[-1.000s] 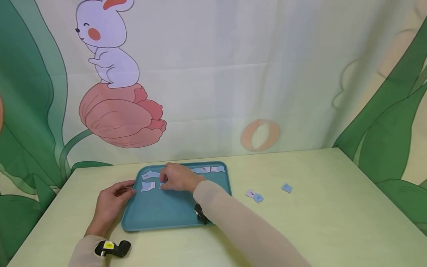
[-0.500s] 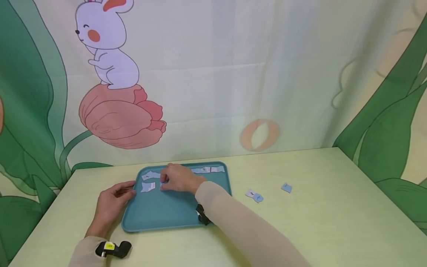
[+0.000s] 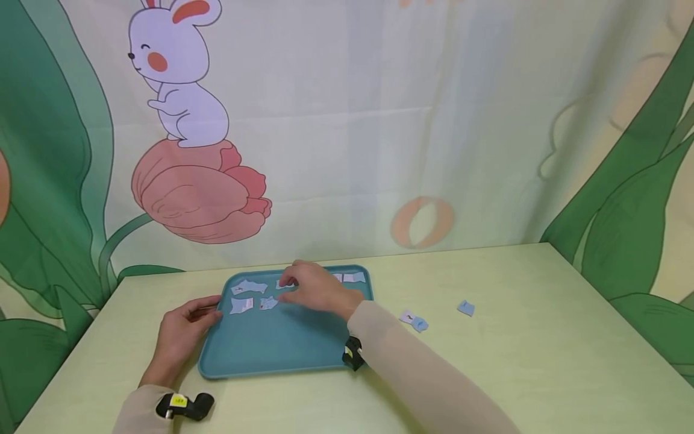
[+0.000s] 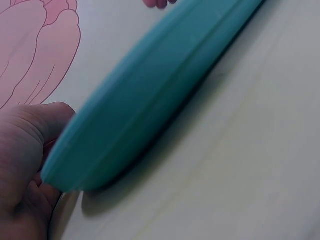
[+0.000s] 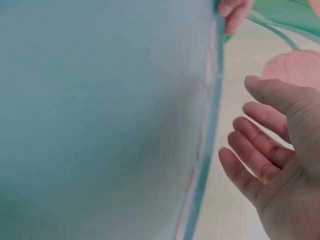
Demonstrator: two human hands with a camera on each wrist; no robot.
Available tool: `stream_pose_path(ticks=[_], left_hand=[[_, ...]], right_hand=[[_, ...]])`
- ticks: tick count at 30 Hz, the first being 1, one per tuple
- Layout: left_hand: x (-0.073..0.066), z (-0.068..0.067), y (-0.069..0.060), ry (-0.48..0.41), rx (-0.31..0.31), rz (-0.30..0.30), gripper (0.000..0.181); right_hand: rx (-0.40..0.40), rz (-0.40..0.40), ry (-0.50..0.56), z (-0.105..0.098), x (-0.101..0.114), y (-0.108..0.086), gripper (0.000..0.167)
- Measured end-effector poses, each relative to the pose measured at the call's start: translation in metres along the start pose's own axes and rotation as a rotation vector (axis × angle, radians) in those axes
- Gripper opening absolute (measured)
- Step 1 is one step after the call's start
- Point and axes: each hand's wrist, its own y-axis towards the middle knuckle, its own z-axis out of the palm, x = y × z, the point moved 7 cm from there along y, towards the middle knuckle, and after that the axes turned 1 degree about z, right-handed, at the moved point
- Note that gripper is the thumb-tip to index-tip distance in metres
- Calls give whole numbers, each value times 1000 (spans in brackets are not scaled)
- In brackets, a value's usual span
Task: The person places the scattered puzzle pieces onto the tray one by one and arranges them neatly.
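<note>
A blue-green tray [image 3: 265,343] lies on the table with several small torn paper pieces on it. My left hand [image 3: 181,334] grips the tray's left rim; in the left wrist view its thumb and fingers are at the tray's end. Over the back of the tray, my right hand [image 3: 320,290] has fingers and thumb apart, holding nothing. Just left of its fingertips lies a paper piece [image 3: 268,303], beside another piece [image 3: 241,305]. A longer piece [image 3: 249,287] lies in the back row. The right hand partly hides that row. In the right wrist view the right hand [image 5: 285,150] shows relaxed fingers.
Right of the tray, a pale paper piece [image 3: 408,316] touches or adjoins a bluer one [image 3: 419,324]. A further blue piece [image 3: 465,308] lies farther right on the pale table [image 3: 520,361]. A printed curtain [image 3: 325,150] hangs behind the table's back edge.
My right hand has opened its fingers and moved right, letting go of the paper piece, which now shows on the tray. The left hand stays at the tray's rim.
</note>
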Motion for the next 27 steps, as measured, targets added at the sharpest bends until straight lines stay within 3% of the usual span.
stream_pose_path(ticks=[7, 19, 27], left_hand=[[1, 1, -1, -1, -2, -4, 42], [3, 1, -1, -3, -8, -9, 42], [0, 1, 0, 11, -4, 2, 41]], right_hand=[[-49, 4, 29, -22, -10, -23, 36], [-136, -10, 38, -60, -37, -76, 29], [-153, 40, 26, -76, -60, -106, 32]])
